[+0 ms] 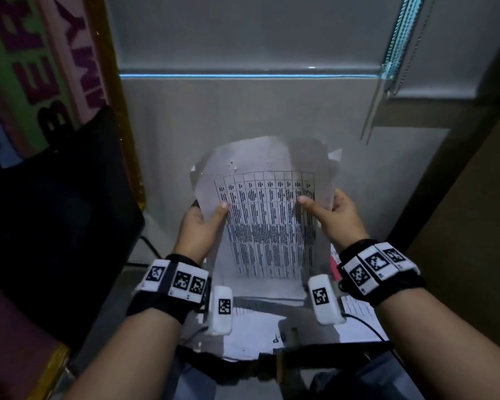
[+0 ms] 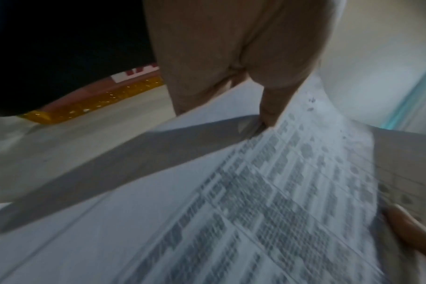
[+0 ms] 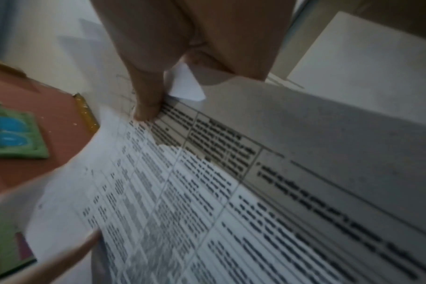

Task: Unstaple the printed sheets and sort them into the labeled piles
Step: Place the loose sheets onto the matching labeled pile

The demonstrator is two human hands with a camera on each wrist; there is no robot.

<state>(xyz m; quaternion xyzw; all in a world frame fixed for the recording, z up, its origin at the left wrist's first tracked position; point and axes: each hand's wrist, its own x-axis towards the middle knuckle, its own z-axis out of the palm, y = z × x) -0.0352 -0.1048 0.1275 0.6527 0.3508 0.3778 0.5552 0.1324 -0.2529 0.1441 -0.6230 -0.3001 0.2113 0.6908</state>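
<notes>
Two hands gripping one set of printed sheets [image 1: 267, 223], lifted off the grey surface [image 1: 168, 134]. Left hand [image 1: 198, 223] is pinching the left edge, thumb on top; right hand [image 1: 337, 216] is pinching the right edge the same way. Small holes are showing near the top, so the staple is probably already out; cannot confirm. More papers [image 1: 251, 333] are lying underneath near the body; labels unreadable. Sorting is looking mostly still to do

A dim room with a grey wall [image 1: 243, 39] behind a grey surface [image 1: 162, 134]. A colourful lettered board [image 1: 35, 67] with a yellow edge leans at left; a brown panel [image 1: 474, 197] stands right.
</notes>
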